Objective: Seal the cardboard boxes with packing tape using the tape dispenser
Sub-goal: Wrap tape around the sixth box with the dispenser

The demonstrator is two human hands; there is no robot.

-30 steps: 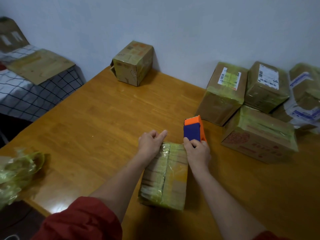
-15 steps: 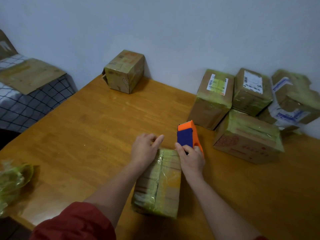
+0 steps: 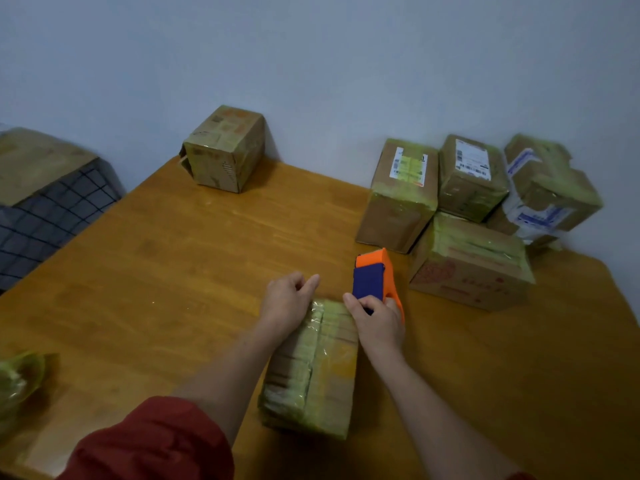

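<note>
A small cardboard box [image 3: 318, 368] wrapped in yellowish tape lies on the wooden table [image 3: 156, 271] in front of me. My left hand [image 3: 287, 303] rests on the box's far left corner, with loosely curled fingers reaching past the edge. My right hand [image 3: 377, 323] grips the handle of the orange and blue tape dispenser [image 3: 372, 278], which stands at the box's far right corner, just beyond its top edge.
Several taped boxes [image 3: 467, 216] are piled at the back right against the wall. One more taped box [image 3: 225, 150] stands at the back left corner. A crumpled wad of tape [image 3: 17, 379] lies at the left edge. A checked cloth with cardboard [image 3: 45, 188] is beyond the table's left side.
Both hands and the dispenser stay at the box's far end. The camera has tilted up a little, so the scene sits lower in view.
</note>
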